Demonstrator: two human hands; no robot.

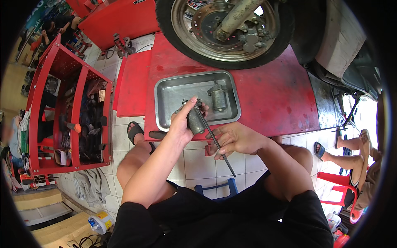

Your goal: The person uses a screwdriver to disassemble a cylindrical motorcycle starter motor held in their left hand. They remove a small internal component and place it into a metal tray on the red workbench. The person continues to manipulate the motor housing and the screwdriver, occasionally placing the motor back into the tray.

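Observation:
My left hand (184,120) is wrapped round a grey, worn cylindrical starter motor (195,122), held tilted over the front edge of a metal tray (165,82). A thin dark rod (214,139) runs from beside the motor down toward my lap; whether it is a cable or a tool I cannot tell. My right hand (235,138) pinches this rod between thumb and fingers, just in front of the bench edge. A second, similar starter motor (218,97) lies in the tray's right part, untouched. Beside the tray's near left corner is a dark tool handle (157,134).
The tray sits on a red bench (273,99), with a motorbike wheel (225,29) at its far side. To the left stands a red shelf rack (74,111) full of parts. A blue stool (217,190) is below me. Another person's legs (347,159) show at right.

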